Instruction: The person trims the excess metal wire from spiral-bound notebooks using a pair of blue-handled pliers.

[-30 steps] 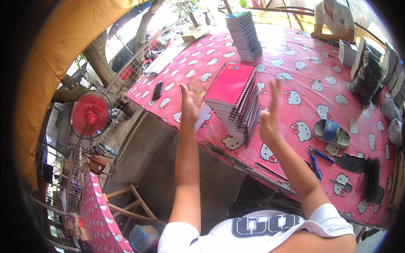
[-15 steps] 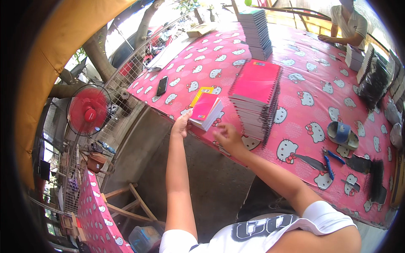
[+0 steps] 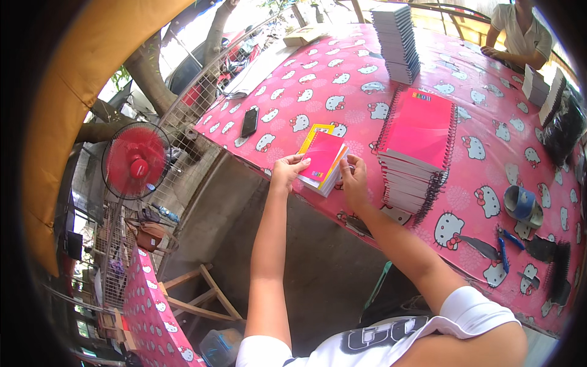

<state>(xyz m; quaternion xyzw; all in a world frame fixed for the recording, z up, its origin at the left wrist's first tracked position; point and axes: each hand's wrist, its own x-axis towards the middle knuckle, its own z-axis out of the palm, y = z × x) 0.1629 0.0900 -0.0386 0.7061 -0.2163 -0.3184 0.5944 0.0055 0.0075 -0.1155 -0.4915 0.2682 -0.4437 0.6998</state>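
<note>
A small stack of pink-covered booklets lies at the table's near edge, its page edges fanned a little and a yellow cover showing beyond it. My left hand grips the stack's left side, thumb on top of the pink cover. At the stack's right edge, my right hand pinches the page corners between thumb and fingers; exactly how many sheets it has is hidden. Just right of that hand stands a tall pile of pink spiral notebooks, black coils along their right side.
A phone lies to the left. Farther back rises another tall notebook stack. On the right are blue-handled pliers, a blue tape roll and black binding coils. A person sits at the far right; a red fan stands left.
My right hand has come to the stack's right edge and closed on it. My left hand has its thumb farther over the cover. The whole view has shifted slightly.
</note>
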